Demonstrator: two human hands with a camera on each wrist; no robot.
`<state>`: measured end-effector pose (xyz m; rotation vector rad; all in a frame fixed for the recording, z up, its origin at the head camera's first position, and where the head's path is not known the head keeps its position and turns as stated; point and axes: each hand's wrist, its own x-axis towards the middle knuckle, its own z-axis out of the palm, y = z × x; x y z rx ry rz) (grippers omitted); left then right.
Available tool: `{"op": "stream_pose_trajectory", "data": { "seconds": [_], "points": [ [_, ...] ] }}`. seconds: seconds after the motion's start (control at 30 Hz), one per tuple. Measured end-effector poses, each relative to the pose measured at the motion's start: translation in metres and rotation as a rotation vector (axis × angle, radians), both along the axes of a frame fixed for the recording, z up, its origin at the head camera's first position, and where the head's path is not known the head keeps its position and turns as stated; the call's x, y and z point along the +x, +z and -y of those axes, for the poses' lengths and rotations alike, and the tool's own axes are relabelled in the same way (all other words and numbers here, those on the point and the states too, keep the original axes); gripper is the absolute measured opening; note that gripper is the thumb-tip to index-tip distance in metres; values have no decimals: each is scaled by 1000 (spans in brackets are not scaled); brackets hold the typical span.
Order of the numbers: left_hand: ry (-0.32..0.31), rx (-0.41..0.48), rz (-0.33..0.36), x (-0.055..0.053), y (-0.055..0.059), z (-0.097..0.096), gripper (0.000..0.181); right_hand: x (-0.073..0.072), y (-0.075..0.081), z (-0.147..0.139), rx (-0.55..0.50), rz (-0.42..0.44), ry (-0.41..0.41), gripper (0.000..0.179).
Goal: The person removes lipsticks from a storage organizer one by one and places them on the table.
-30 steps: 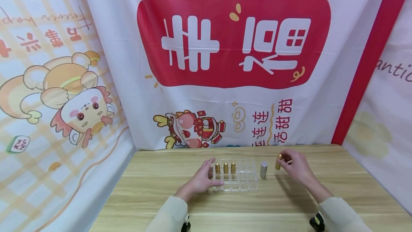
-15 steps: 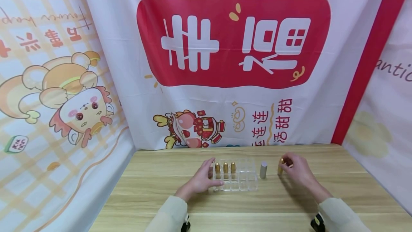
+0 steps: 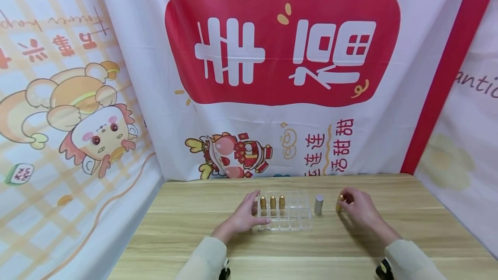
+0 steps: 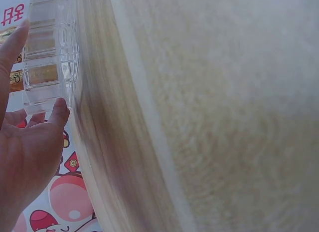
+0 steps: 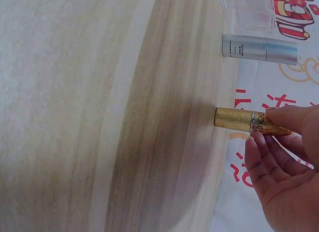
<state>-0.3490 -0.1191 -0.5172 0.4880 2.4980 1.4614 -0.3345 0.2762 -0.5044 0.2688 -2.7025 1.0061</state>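
In the head view a clear acrylic lipstick organizer stands on the table, with gold bullet-shaped lipstick tubes in three of its back slots. My left hand holds its left end, thumb at the front and fingers toward the back; the left wrist view shows the fingertips against the clear wall. To the right, my right hand pinches another gold lipstick tube by its pointed upper end, between thumb and fingers. The tube is upright, its base right at the tabletop. A silver lipstick tube stands between the organizer and this hand.
The wood-grain table runs back to a white cloth backdrop with red print. Patterned cloth also hangs along the left side, and more on the right.
My right hand has shifted slightly right and lowered the gold lipstick tube toward the table. The left hand, organizer and silver tube have stayed in place.
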Motion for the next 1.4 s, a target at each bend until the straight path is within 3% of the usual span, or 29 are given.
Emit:
{"op": "stream_pose_trajectory", "data": {
  "seconds": [0.43,0.7,0.93,1.4],
  "points": [
    [4,5,7,-1,-1,0,107,-1,-1,-3,-1,15,-3,10],
    [-2,1,-3,0,-2,1,109,1,-1,-3,-32,59,34,28],
    [2,2,-7,-1,-3,1,109,5,11,-2,-38,55,18,39],
    [0,8,-9,0,-2,0,108,13,34,3,-25,-54,31,35]
  ]
}}
